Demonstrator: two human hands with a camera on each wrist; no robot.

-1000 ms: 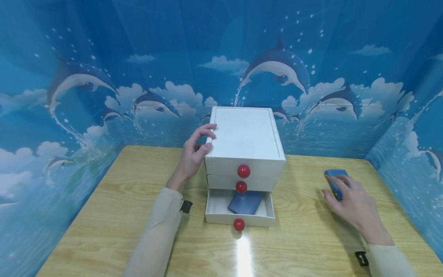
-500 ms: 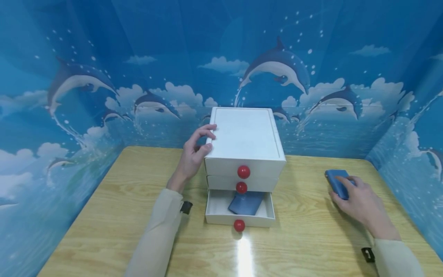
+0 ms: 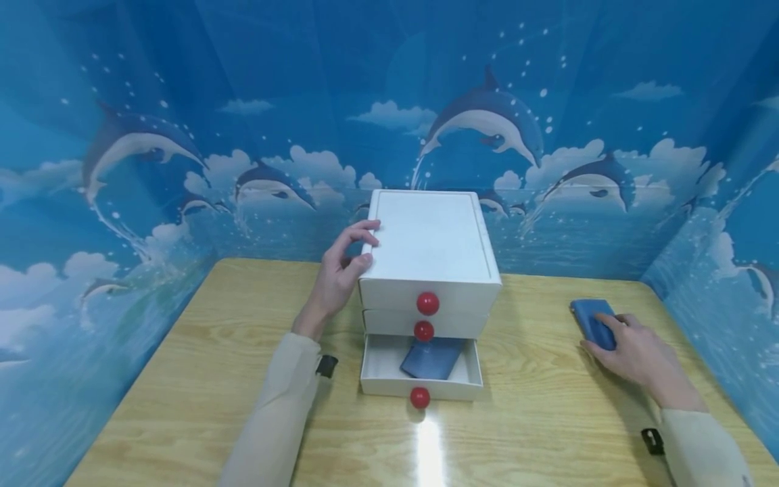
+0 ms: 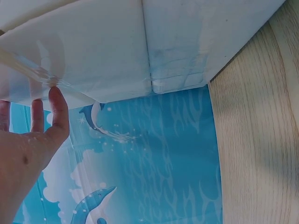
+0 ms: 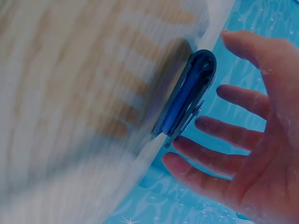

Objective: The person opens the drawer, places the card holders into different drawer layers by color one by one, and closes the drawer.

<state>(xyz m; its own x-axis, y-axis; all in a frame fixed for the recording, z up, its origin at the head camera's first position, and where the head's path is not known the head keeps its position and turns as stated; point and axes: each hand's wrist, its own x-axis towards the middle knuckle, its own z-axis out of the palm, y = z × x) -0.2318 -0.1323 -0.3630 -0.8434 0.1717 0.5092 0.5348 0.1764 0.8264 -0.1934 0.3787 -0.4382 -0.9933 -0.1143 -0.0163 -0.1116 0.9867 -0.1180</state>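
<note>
A folded blue wallet (image 3: pixel 590 316) lies on the right side of the table. My right hand (image 3: pixel 646 360) is beside its near right side, and the forefinger overlaps it in the head view. The right wrist view shows the wallet's folded edge (image 5: pixel 190 88) with the thumb and fingers spread apart around it. My left hand (image 3: pixel 336 276) rests on the left top edge of a small white drawer cabinet (image 3: pixel 429 233), fingertips on its top. The cabinet's bottom drawer (image 3: pixel 386 386) stands pulled out, and a flat blue-grey item (image 3: pixel 432 360) lies tilted inside, its back part hidden.
The upper drawers are closed, each with a round red knob (image 3: pixel 428 304). A wood-grain table (image 3: pixel 243 379) carries everything. Behind and at both sides hangs a blue curtain (image 3: pixel 292 88) printed with dolphins. Black straps (image 3: pixel 326 366) hang at both sleeves.
My right hand has shifted right and slightly toward me, uncovering more of the wallet. The left hand, the cabinet and the pulled-out drawer stay as they were.
</note>
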